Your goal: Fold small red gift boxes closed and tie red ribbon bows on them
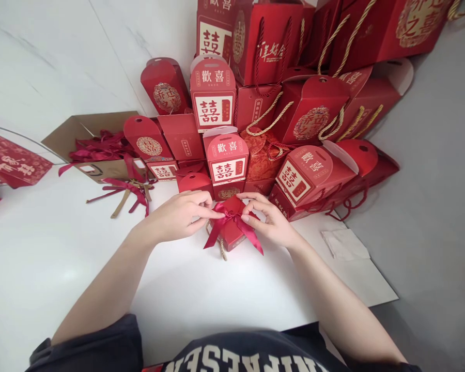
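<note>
A small red gift box (231,238) stands on the white tabletop in front of me, with a crimson satin ribbon bow (232,216) tied on its top. Two ribbon tails hang down over its front. My left hand (184,214) comes in from the left, its index finger and thumb closed at the bow's left loop. On the other side, my right hand (270,219) has its thumb and fingers curled around the right loop. A twisted beige cord (222,250) hangs at the box's left front. The fingers partly cover both loops.
Behind the box rise stacked red gift boxes (228,160) and bags with rope handles (304,108). At left, a cardboard box (96,121) holds crimson ribbons, and loose ribbon pieces (134,194) lie before it. White tissue (344,243) lies at right, near a grey wall.
</note>
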The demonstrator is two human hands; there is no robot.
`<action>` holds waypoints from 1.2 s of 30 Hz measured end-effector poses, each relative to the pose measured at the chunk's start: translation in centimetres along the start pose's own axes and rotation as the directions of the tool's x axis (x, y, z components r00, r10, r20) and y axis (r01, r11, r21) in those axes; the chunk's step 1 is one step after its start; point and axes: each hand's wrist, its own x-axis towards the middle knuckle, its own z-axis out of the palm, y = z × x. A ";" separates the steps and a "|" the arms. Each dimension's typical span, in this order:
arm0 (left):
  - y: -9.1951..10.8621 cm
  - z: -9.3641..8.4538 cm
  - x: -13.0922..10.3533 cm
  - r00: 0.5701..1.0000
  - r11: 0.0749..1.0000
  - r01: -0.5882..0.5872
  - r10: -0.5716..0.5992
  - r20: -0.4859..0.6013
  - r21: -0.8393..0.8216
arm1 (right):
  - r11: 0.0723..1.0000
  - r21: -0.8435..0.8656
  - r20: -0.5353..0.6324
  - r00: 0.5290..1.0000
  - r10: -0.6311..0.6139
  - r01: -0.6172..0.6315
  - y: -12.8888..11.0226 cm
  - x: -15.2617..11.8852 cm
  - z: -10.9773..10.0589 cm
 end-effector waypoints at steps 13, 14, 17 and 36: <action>0.2 0.5 0.4 0.966 0.989 -0.125 0.141 -0.217 0.084 | 0.996 0.082 0.001 1.000 0.026 -0.026 0.1 0.0 0.3; 0.2 0.4 0.3 0.964 0.988 -0.131 0.145 -0.222 0.080 | 0.997 0.077 0.002 1.000 0.029 -0.029 0.1 0.0 0.3; 0.1 0.4 0.2 0.969 0.989 -0.133 0.144 -0.203 0.066 | 0.997 0.063 0.005 0.999 0.036 -0.036 0.1 0.1 0.2; 0.3 1.5 1.1 0.990 0.993 0.007 -0.024 -0.141 -0.117 | 0.983 0.177 0.000 0.998 0.059 -0.058 0.4 0.2 0.2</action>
